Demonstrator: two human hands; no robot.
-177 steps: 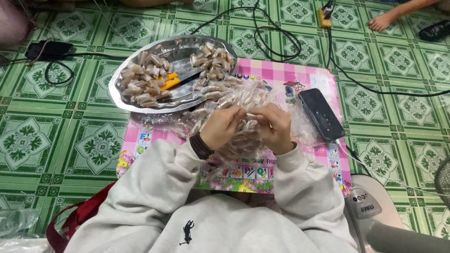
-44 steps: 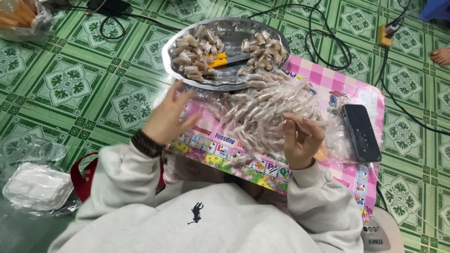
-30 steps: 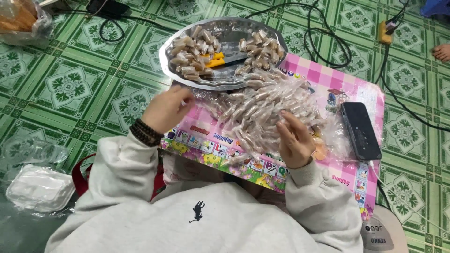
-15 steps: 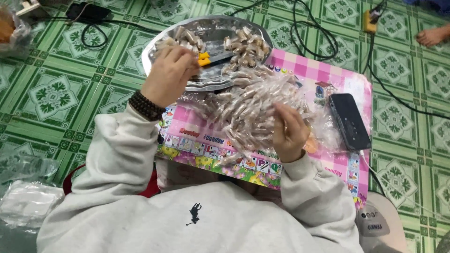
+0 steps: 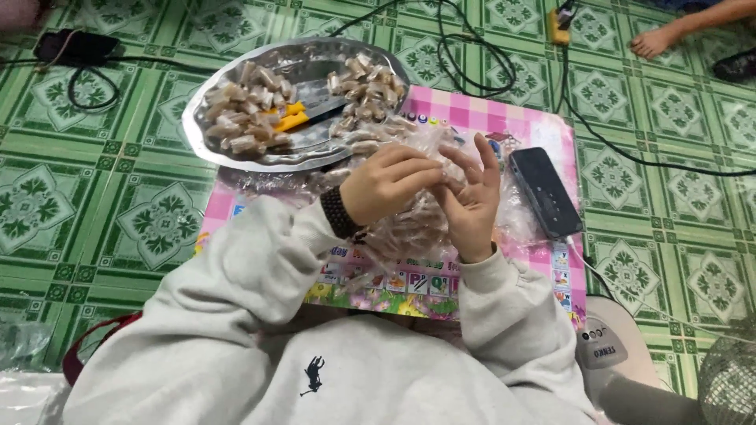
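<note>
Nearest to the camera, the person is sitting in a light grey sweatshirt (image 5: 315, 354) with a small dark emblem on the chest, and both sleeves are reaching forward over a pink checked mat (image 5: 504, 118) that is lying on the green patterned floor (image 5: 94, 197). The left hand (image 5: 390, 185), with a dark beaded bracelet (image 5: 339, 214) at the wrist, is curling its fingers (image 5: 413, 169) inward, and they are meeting the right hand (image 5: 472, 201) just beside it; the fingers of the right hand are half spread and pointing upward, and both hands seem to be pinching one small wrapped piece between them, but it is too small to tell surely. Under and around the hands a heap of small wrapped sweets (image 5: 409, 228) in clear crinkled plastic is lying on the mat, touching the hands. To the right of the heap a black phone (image 5: 545, 191) is lying on the mat, with a cable leaving from its near end. Near the lower right edge a white device with buttons (image 5: 610, 350) is standing on the floor. Farther away, a round metal tray (image 5: 236, 153) is resting partly on the mat and partly on the floor; it is holding two groups of wrapped sweets and a yellow-handled tool (image 5: 291, 120) between them. Beyond the tray, black cables (image 5: 472, 55) are running across the floor, a black adapter (image 5: 75, 46) is lying at the far left, and another person's bare foot (image 5: 657, 39) is showing at the far right
</note>
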